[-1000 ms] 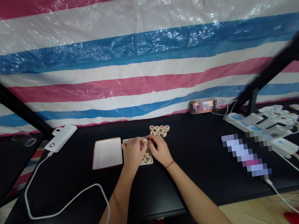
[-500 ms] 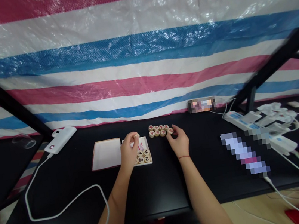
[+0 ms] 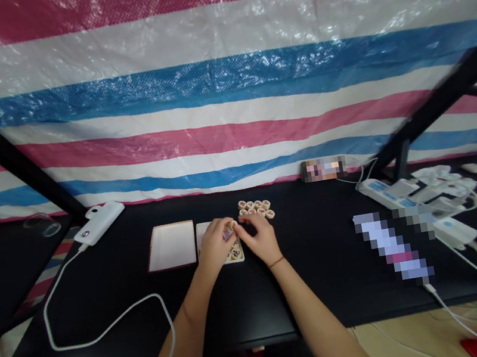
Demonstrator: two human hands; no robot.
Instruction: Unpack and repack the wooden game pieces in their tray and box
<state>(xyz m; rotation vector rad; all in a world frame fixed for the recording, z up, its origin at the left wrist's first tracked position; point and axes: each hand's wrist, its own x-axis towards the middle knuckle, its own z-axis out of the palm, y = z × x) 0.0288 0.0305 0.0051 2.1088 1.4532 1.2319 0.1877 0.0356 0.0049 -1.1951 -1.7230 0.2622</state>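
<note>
Over the white box (image 3: 200,233) my left hand (image 3: 214,249) pinches a round wooden Chinese chess piece (image 3: 232,225) between its fingertips. My right hand (image 3: 261,240) has its thumb at the right side of that piece, with thumb and fingers apart. Several black-marked pieces (image 3: 236,253) lie in the box's lower right part; my left hand hides many of them. Behind my right hand, red-marked pieces (image 3: 258,205) stand in two rows on the black table (image 3: 259,308). The box lid (image 3: 171,246) rests inside up, left of the box.
A white power bank (image 3: 103,222) with a cable (image 3: 109,333) lies on the left. To the right are a blurred-out device (image 3: 392,247), a power strip (image 3: 448,228) with plugs and cables, and a small blurred-out box (image 3: 323,169). A striped plastic sheet (image 3: 227,108) hangs behind.
My right hand has left the red-marked piece at the front row's right end and moved left to the box. My left hand has shifted slightly right and lower with its piece.
</note>
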